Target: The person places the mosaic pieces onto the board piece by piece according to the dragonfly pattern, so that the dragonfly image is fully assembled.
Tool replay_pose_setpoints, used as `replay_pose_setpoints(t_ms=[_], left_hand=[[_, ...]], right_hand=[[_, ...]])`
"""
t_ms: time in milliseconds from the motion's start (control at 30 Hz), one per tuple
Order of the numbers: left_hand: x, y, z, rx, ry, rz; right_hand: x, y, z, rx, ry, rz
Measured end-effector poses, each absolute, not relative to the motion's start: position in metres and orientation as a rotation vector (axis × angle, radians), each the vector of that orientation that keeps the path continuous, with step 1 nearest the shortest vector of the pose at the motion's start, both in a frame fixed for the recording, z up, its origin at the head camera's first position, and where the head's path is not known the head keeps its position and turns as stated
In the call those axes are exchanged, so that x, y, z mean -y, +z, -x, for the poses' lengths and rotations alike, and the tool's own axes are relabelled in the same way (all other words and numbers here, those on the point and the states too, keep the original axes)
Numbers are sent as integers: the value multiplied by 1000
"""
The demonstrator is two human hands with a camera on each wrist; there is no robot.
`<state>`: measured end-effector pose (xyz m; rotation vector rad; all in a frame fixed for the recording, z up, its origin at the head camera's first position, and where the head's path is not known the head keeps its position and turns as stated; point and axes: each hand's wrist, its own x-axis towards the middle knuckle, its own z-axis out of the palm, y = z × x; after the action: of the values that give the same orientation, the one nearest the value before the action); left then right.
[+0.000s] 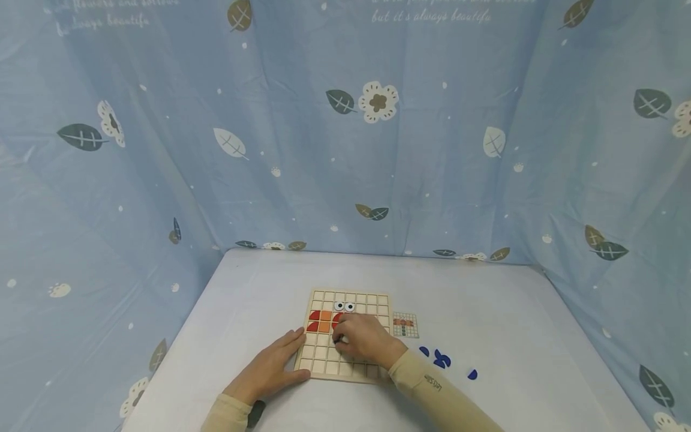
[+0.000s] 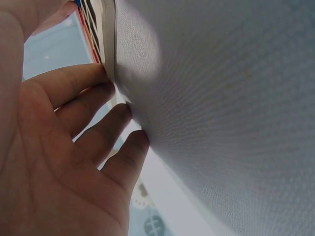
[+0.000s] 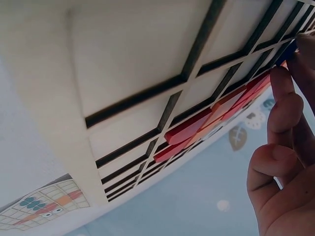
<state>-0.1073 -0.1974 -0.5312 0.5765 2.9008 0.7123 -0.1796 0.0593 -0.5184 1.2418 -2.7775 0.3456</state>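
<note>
A wooden grid board lies on the table. In its upper cells sit two eye pieces, red pieces and orange squares. My left hand rests against the board's left side, its fingers extended; the left wrist view shows the fingertips touching the edge. Over the middle of the grid, my right hand pinches a blue piece between thumb and fingers, below the red pieces. The fingers hide most of that piece, and the hand covers part of the board.
Right of the board lies a small pattern card showing a gridded picture. Several loose blue pieces lie on the white table to the right, one half-round piece farther off. A blue patterned curtain hangs behind and around.
</note>
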Motion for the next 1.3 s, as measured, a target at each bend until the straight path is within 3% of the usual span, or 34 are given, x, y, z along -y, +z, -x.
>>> replay_pose_setpoints(t_ms=[833, 1300], left_hand=[[196, -530, 108, -2900, 705, -550], [194, -529, 107, -2874, 701, -499]], right_hand=[[-70, -511, 175, 2753, 343, -1228], [-146, -494, 155, 2668, 558, -1166]])
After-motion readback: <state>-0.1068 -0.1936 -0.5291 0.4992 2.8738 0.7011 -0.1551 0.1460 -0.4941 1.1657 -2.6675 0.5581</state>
